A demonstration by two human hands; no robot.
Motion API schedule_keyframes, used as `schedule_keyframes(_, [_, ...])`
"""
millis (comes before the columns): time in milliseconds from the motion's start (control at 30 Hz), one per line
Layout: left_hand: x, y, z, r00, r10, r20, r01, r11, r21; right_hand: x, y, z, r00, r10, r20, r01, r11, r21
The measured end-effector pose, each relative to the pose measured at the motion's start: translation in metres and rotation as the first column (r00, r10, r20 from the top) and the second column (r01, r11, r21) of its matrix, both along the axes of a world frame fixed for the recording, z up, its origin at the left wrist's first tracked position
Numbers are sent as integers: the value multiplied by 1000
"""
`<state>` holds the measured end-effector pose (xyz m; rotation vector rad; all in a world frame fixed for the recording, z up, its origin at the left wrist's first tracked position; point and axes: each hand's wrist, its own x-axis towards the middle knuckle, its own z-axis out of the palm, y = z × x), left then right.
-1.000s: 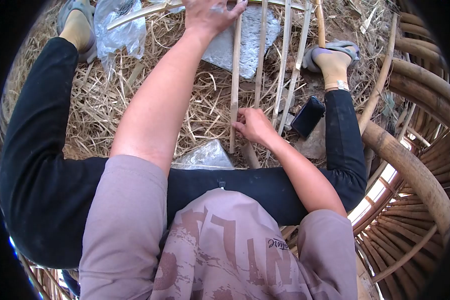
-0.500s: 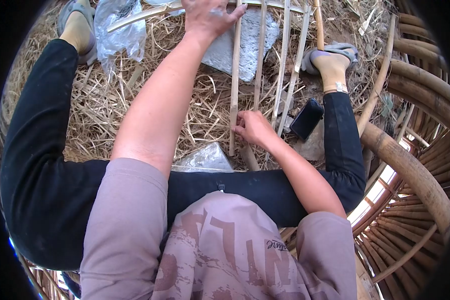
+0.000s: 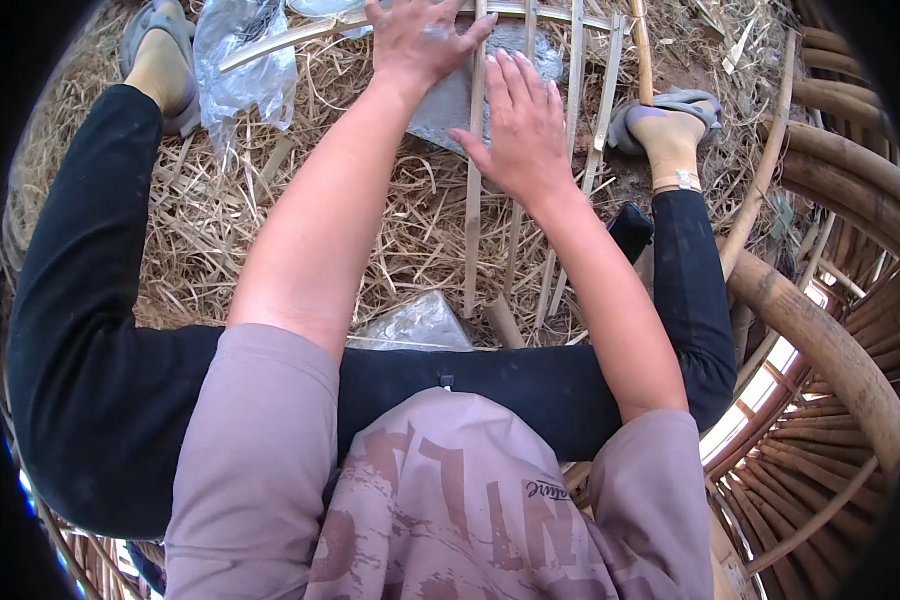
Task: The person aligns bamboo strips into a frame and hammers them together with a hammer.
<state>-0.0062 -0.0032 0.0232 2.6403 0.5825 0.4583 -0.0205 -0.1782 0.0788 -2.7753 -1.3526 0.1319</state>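
Several pale split strips run lengthwise in front of me, among them the leftmost strip (image 3: 473,225), and a curved strip (image 3: 300,36) crosses their far ends. At the top, my left hand (image 3: 420,42) lies with fingers spread, its thumb at the leftmost strip. Just below and to the right, my right hand (image 3: 526,132) rests flat over the strips, fingers stretched out and thumb apart, holding nothing. Under the strips and hands is a grey slab (image 3: 440,112), partly covered.
Straw shavings (image 3: 220,215) cover the ground. A phone (image 3: 630,228) is beside my right leg, partly behind my forearm. Clear plastic (image 3: 245,75) lies near the left foot. Another grey block (image 3: 415,322) sits by my lap. Curved bamboo poles (image 3: 820,335) stand at right.
My right hand has let go of the leftmost strip's near end and moved up beside my left hand, opening flat. The fingers of my left hand are spread a little further.
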Motion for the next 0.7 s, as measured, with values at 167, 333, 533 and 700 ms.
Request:
schedule_keyframes(167, [0, 0, 0, 999, -16, 31, 16, 1000, -25, -9, 4, -20, 1000, -9, -15, 7, 995, -100])
schedule_keyframes(333, [2, 0, 1, 999, -13, 49, 13, 1000, -8, -9, -4, -27, 1000, 13, -24, -15, 997, -82])
schedule_keyframes(533, [3, -2, 2, 997, -19, 75, 19, 1000, 6, -6, -4, -22, 999, 28, -23, -31, 995, -99])
schedule_keyframes(700, [2, 0, -1, 996, -15, 87, 10, 998, 56, -1, 1, -16, 998, 61, 14, -59, 991, -118])
